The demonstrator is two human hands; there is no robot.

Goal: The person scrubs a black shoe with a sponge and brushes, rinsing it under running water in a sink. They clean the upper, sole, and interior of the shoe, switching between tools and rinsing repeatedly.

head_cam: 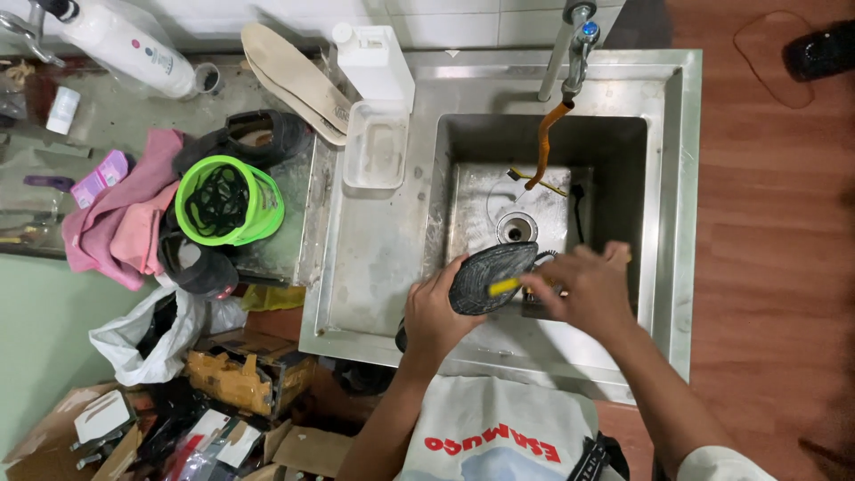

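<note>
A dark shoe is held over the near edge of the steel sink, sole turned upward, its long axis running from lower left to upper right toward the drain. The left hand is closed around the heel end from below and to the left. The right hand lies just to the right of the shoe, fingers curled on a brush with a yellow handle that is laid across the sole; the bristle end is hidden by the hand. Both hands are in contact with the work, the left carrying it, the right nearer the toe.

An orange hose hangs from the tap into the basin.

On the bench to the left, a white rectangular bottle stands behind a white tray. A white cylindrical bottle with a small red mark lies tilted at the far left. A small pink packet rests beside a pink cloth. A green basket and two pale insoles are set nearby. Cardboard boxes lie on the floor below.
</note>
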